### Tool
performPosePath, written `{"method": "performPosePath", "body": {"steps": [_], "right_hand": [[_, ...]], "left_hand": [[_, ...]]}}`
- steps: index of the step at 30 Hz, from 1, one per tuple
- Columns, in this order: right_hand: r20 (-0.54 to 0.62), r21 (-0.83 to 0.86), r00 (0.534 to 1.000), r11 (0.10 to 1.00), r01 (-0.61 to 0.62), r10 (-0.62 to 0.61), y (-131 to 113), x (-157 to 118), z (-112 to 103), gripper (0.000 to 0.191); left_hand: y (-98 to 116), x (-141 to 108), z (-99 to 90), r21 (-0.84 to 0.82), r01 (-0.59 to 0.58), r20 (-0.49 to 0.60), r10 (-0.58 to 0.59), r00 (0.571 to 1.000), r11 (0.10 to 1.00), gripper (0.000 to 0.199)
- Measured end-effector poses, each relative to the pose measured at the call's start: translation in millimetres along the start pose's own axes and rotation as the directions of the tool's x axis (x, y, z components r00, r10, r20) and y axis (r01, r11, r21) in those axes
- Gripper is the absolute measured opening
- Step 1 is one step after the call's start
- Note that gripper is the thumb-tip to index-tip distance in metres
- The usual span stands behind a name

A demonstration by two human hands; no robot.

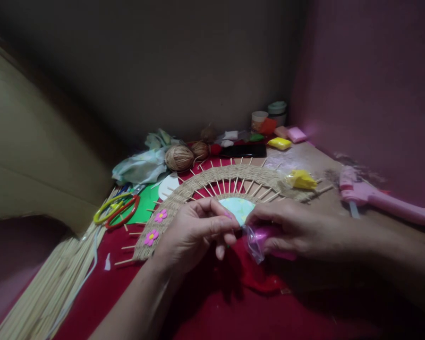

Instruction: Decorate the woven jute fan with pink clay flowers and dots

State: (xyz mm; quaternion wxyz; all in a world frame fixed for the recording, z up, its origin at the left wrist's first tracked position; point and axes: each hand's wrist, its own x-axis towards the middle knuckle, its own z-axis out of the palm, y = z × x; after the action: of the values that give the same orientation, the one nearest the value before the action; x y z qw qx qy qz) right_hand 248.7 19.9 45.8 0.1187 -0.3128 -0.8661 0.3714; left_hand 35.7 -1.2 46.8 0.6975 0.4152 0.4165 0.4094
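Note:
My right hand [286, 226] is closed round a clear plastic packet of pink modelling clay [265, 236]. Beside it, my left hand [205, 224] pinches thumb and forefinger together, and a small bit of pink clay [228, 215] shows at the fingertips. Behind both hands lies a fan-shaped twine weaving [212, 178] on thin wooden sticks, with a pale green half-round centre [238, 208] partly hidden by the hands. Two pink flowers with yellow middles, an upper flower [160, 216] and a lower flower [151, 237], sit on its left end.
Scissors [122, 212] and a bundle of sticks [56, 278] lie left on red cloth. Twine balls [179, 157], a dark phone [244, 150] and a yellow clay packet [279, 143] are at the back. A pink glue gun [386, 196] lies right; another yellow packet [302, 179] rests on the weaving.

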Motion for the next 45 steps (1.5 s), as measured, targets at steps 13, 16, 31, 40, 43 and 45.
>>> {"method": "performPosePath", "body": {"steps": [13, 16, 31, 40, 43, 45], "right_hand": [[0.002, 0.007, 1.000, 1.000, -0.013, 0.013, -3, 0, -1, 0.015], [0.015, 0.027, 0.999, 0.999, -0.029, 0.028, -6, 1, -3, 0.017], [-0.072, 0.221, 0.995, 0.974, -0.045, 0.062, -3, 3, -6, 0.018], [-0.132, 0.086, 0.991, 0.996, 0.002, 0.010, -1, 5, 1, 0.013], [-0.141, 0.093, 0.990, 0.996, 0.015, -0.002, 2, 6, 5, 0.010], [-0.145, 0.076, 0.989, 0.997, 0.011, 0.001, 4, 7, 8, 0.009]], "left_hand": [[-5, 0, -1.5, -0.094, -0.101, 0.044, 0.105, 0.994, 0.990, 0.016], [-6, 1, -3.9, -0.110, -0.111, 0.046, 0.117, 0.992, 0.988, 0.024], [4, -9, 2.1, 0.574, -0.085, 0.031, 0.082, 0.996, 0.815, 0.010], [-16, -5, 7.7, 0.792, -0.542, 0.328, 0.555, 0.764, 0.279, 0.007], [-23, -4, 6.9, 0.790, -0.585, 0.386, 0.593, 0.707, 0.183, 0.010], [-28, -3, 6.7, 0.793, -0.599, 0.428, 0.597, 0.678, 0.112, 0.011]]}}
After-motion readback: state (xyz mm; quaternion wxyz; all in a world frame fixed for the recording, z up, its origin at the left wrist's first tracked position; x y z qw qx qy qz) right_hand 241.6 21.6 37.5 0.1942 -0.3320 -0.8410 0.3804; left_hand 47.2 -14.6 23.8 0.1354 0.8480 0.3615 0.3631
